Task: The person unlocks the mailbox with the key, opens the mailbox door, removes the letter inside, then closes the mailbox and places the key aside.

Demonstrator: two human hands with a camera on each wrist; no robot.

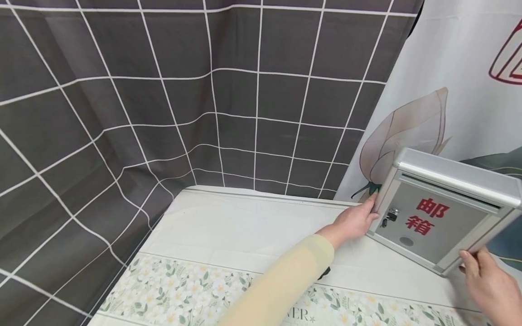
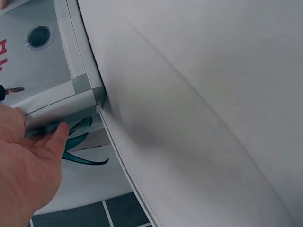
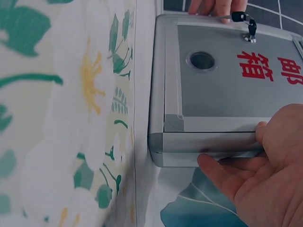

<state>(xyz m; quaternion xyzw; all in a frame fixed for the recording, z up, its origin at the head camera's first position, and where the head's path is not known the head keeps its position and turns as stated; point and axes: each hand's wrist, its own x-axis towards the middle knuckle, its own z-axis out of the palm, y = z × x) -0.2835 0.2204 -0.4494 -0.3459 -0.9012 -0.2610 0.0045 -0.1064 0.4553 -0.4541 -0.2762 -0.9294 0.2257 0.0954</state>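
A silver metal mailbox (image 1: 424, 217) with red characters stands upright at the right end of the table, its lower edge at the tabletop. My left hand (image 1: 359, 219) holds its left side, the thumb near the front edge. With thumb and fingers my right hand (image 1: 489, 280) grips the lower right side. In the left wrist view the left hand (image 2: 33, 161) is at the box's side near a bottom corner. The right wrist view shows the right hand (image 3: 274, 165) against the opposite side. Keys (image 1: 385, 222) hang from the lock on the front panel; a round window (image 3: 201, 61) is below the characters.
The table (image 1: 253, 222) wears a white cloth with a floral band. Behind it hangs a dark curtain (image 1: 281, 95) with a white grid. At the right, a white curtain (image 1: 461, 54) with plant prints hangs behind the mailbox. A small black object (image 1: 325, 273) shows beside the left sleeve.
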